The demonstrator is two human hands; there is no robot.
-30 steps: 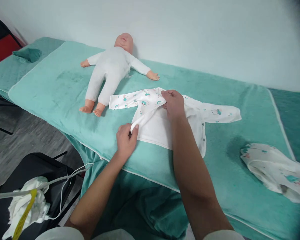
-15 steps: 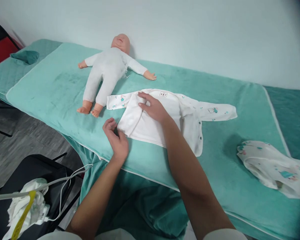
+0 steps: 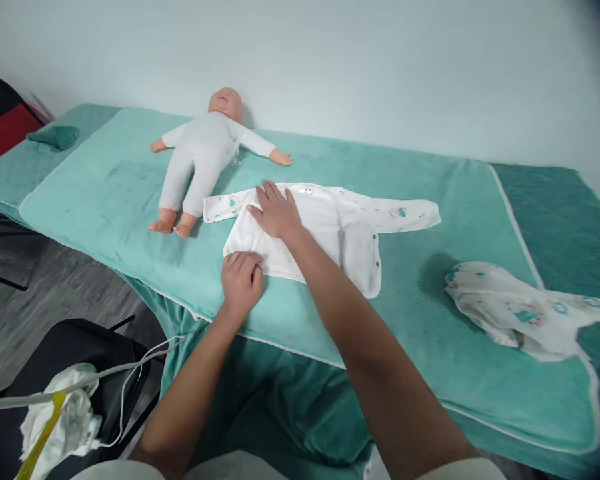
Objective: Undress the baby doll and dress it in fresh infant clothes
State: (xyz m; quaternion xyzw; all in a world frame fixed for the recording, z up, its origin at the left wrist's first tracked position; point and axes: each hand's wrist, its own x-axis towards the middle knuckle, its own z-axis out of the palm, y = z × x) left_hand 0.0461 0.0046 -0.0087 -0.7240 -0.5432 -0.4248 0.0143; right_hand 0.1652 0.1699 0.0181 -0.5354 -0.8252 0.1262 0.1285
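Observation:
A white baby shirt [image 3: 323, 227] lies spread out, inside facing up, with printed sleeves stretched to both sides and snaps along its right flap. My right hand [image 3: 279, 212] rests palm down on the upper left of it, fingers stretched out. At the lower left hem, my left hand [image 3: 241, 280] is closed over the edge, knuckles up; its fingertips are partly hidden. Behind the left sleeve a baby doll [image 3: 203, 150] with a white cloth body lies on its back.
The green padded bed [image 3: 135, 247] runs along a white wall [image 3: 380, 80]. A crumpled printed baby garment [image 3: 520, 310] lies at the right. Front left, a black chair [image 3: 75, 340] holds a bunched white cloth [image 3: 63, 413], with a cable [image 3: 125, 367] crossing above.
My right hand has flattened onto the shirt, fingers spread. The left hand has turned palm down and come onto the hem from beside it. The view has shifted slightly right.

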